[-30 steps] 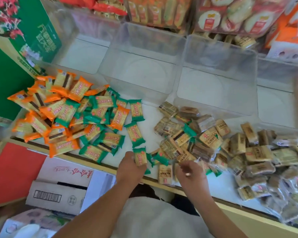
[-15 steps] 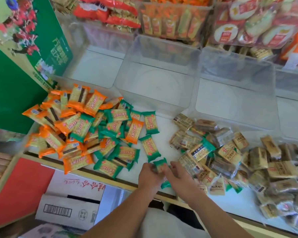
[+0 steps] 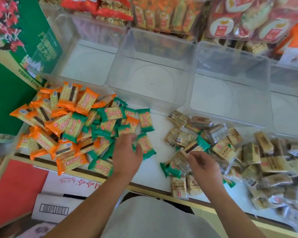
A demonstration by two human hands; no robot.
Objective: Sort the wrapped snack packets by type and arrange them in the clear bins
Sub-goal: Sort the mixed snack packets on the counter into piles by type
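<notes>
A heap of orange packets (image 3: 65, 117) and green packets (image 3: 110, 114) lies at the left of the white shelf (image 3: 160, 127). Tan packets in clear wrap (image 3: 222, 148) spread over the right, with a few green strays (image 3: 172, 170) among them. My left hand (image 3: 127, 155) is at the right edge of the green heap, fingers curled round a green packet that is mostly hidden and blurred. It partly covers another green packet (image 3: 146, 146) lying on the shelf. My right hand (image 3: 203, 167) pinches a clear-wrapped tan packet (image 3: 183, 156) at the tan pile's left edge. Behind stand clear bins, left (image 3: 86, 66), middle (image 3: 150, 74) and right (image 3: 230, 86), all with nothing inside.
A fourth clear bin (image 3: 289, 109) stands at the far right. A green carton (image 3: 24, 48) walls the left side. Bins of packaged snacks (image 3: 162, 14) fill the back row. Below the shelf's front edge are a cardboard box (image 3: 58, 205) and a red surface (image 3: 15, 186).
Half a second ago both hands met on one green packet at the shelf's front. They have parted: the left went to the green heap, the right to the tan pile.
</notes>
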